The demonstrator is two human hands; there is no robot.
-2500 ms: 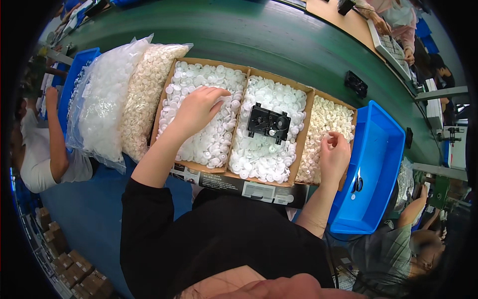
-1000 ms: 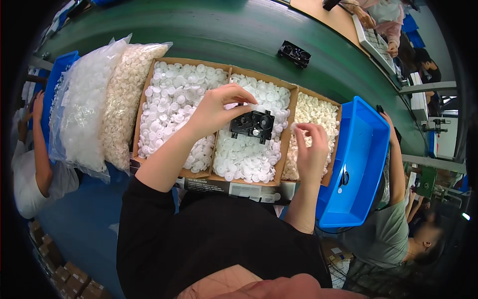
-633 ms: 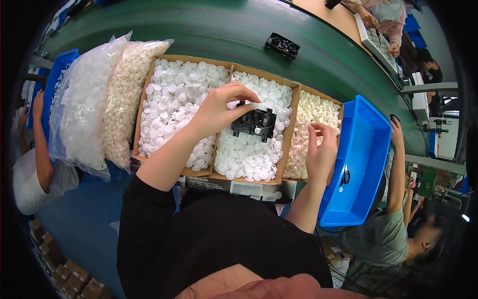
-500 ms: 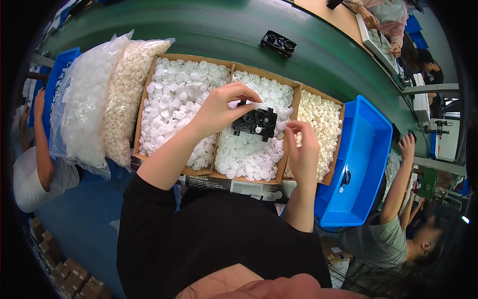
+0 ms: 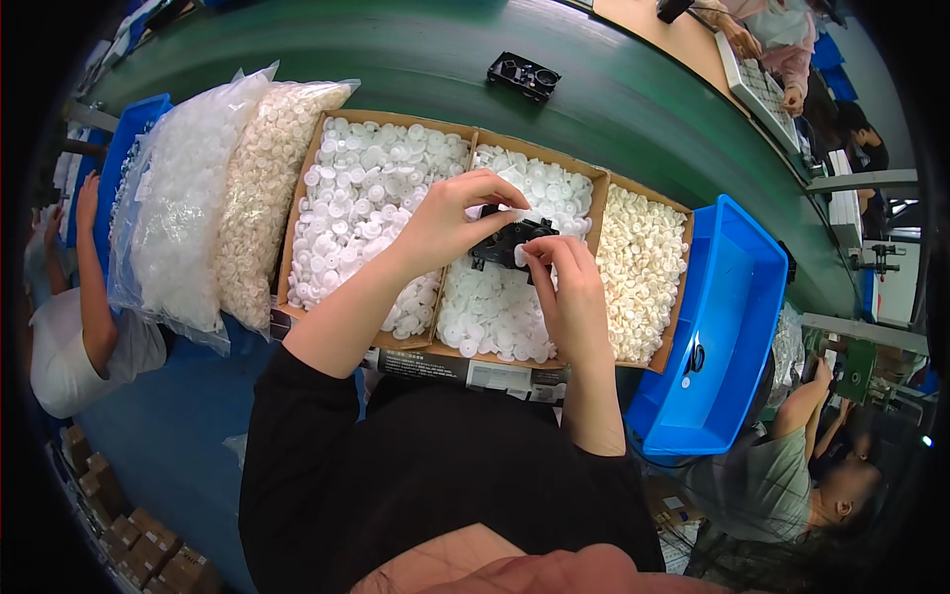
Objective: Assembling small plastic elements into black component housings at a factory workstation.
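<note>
Black mechanism housing (image 5: 502, 246) sits on loose white parts (image 5: 485, 319) in the middle compartment (image 5: 600, 206). Left hand (image 5: 447, 220) pinches a white piece (image 5: 531, 214) at its far edge; right hand (image 5: 574, 287) pinches a pale disc (image 5: 521, 255) at its near side. Neither piece is released; seating is hidden by fingers. Second black unit (image 5: 523, 76) lies untouched on the green belt (image 5: 416, 74)

Your hands (image 5: 574, 287) hide parts of the black module (image 5: 506, 241) between them. The white piece (image 5: 521, 255) in your right one is partly covered; it may be disc-shaped. The upper edge cuts off the green worktop (image 5: 396, 59); a co-worker's head (image 5: 849, 489), lower right, is blurred.
</note>
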